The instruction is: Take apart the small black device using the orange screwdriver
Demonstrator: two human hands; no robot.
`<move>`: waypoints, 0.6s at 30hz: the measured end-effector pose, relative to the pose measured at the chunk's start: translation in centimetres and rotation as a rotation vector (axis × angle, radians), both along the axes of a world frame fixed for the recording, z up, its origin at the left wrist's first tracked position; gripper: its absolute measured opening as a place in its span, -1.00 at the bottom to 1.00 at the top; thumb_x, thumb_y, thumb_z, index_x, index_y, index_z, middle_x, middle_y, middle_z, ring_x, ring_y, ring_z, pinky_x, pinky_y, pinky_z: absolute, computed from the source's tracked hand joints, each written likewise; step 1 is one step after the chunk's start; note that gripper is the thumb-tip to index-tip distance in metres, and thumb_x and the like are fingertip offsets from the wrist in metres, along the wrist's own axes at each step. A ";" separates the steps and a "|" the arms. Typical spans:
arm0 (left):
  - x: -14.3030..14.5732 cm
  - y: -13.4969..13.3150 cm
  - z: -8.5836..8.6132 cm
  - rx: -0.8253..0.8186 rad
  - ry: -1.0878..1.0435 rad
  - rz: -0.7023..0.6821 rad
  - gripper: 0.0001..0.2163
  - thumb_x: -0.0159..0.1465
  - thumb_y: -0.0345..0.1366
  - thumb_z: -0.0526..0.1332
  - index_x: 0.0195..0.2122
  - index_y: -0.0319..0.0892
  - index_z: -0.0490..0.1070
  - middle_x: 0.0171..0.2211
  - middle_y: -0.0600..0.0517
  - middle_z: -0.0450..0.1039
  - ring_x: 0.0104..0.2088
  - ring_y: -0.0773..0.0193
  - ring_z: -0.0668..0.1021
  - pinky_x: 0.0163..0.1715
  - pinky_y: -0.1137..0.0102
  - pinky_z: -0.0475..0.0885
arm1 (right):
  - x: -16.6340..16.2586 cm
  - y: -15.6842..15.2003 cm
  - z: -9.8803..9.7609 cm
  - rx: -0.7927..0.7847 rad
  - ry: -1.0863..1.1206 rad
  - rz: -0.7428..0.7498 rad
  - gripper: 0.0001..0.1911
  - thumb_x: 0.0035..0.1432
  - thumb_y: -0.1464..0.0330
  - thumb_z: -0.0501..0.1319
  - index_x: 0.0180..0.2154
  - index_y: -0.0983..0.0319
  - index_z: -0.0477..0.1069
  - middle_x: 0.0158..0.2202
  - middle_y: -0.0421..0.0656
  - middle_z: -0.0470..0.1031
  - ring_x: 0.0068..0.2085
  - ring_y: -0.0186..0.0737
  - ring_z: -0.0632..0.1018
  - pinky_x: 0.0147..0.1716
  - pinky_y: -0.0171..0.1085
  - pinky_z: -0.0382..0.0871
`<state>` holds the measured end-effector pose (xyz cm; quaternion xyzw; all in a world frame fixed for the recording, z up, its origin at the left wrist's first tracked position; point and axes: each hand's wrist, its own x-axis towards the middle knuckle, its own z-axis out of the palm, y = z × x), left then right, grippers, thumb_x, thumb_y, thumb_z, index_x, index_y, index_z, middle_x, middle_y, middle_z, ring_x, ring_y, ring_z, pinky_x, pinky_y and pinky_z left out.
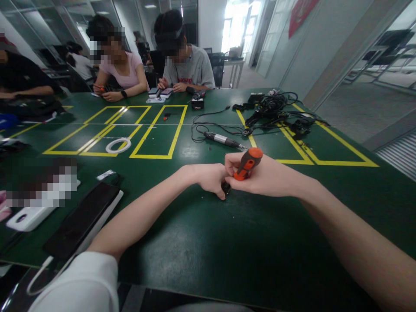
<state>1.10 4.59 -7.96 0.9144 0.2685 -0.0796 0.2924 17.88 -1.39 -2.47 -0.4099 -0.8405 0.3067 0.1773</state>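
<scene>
Right hand grips orange screwdriver; left hand pinches small black part beneath.

- We see a wide green table marked with yellow tape rectangles.
- Glass partitions line the left; a pale wall runs right.
- Bright daylight floods a far doorway, perhaps a window.
- Grey floor lies on our right.
- A red banner hangs high.
</scene>
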 end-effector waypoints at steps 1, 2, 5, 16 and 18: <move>0.0 0.0 0.0 -0.010 0.004 -0.001 -0.77 0.12 -0.36 0.45 -0.20 -0.23 0.53 -0.19 0.01 0.61 -0.18 0.19 0.60 -0.16 0.42 0.46 | 0.0 0.0 -0.1 -0.005 0.003 0.001 -0.87 0.02 0.40 0.23 -0.45 0.18 0.25 -0.50 -0.29 0.31 -0.46 -0.29 0.35 -0.42 -0.28 0.23; 0.0 0.0 0.0 -0.013 0.009 0.000 -0.77 0.12 -0.36 0.45 -0.20 -0.23 0.53 -0.21 0.02 0.60 -0.20 0.20 0.60 -0.18 0.43 0.46 | 0.1 0.0 -0.1 -0.015 0.009 0.002 -0.88 0.03 0.40 0.23 -0.44 0.18 0.26 -0.49 -0.29 0.32 -0.46 -0.29 0.35 -0.42 -0.29 0.23; 0.0 -0.1 0.2 0.023 0.029 0.004 -0.74 0.12 -0.35 0.46 -0.18 -0.24 0.53 -0.24 0.02 0.58 -0.24 0.20 0.59 -0.24 0.44 0.45 | 0.3 0.1 -0.1 -0.051 0.033 0.001 -0.88 0.00 0.42 0.24 -0.39 0.18 0.30 -0.46 -0.29 0.34 -0.44 -0.29 0.37 -0.44 -0.30 0.23; 0.1 -0.3 0.2 0.044 0.038 0.011 -0.78 0.13 -0.34 0.46 -0.23 -0.26 0.55 -0.25 0.01 0.57 -0.22 0.20 0.57 -0.18 0.41 0.46 | 0.3 0.2 -0.2 -0.044 0.039 -0.019 -0.89 0.01 0.40 0.25 -0.42 0.18 0.30 -0.47 -0.28 0.35 -0.44 -0.29 0.35 -0.44 -0.30 0.23; 0.1 -0.3 0.3 0.046 0.051 0.015 -0.77 0.13 -0.32 0.46 -0.23 -0.28 0.54 -0.27 0.00 0.56 -0.26 0.21 0.57 -0.24 0.42 0.46 | 0.3 0.2 -0.2 -0.051 0.041 -0.023 -0.89 0.00 0.42 0.25 -0.38 0.18 0.32 -0.45 -0.28 0.37 -0.43 -0.28 0.38 -0.44 -0.30 0.24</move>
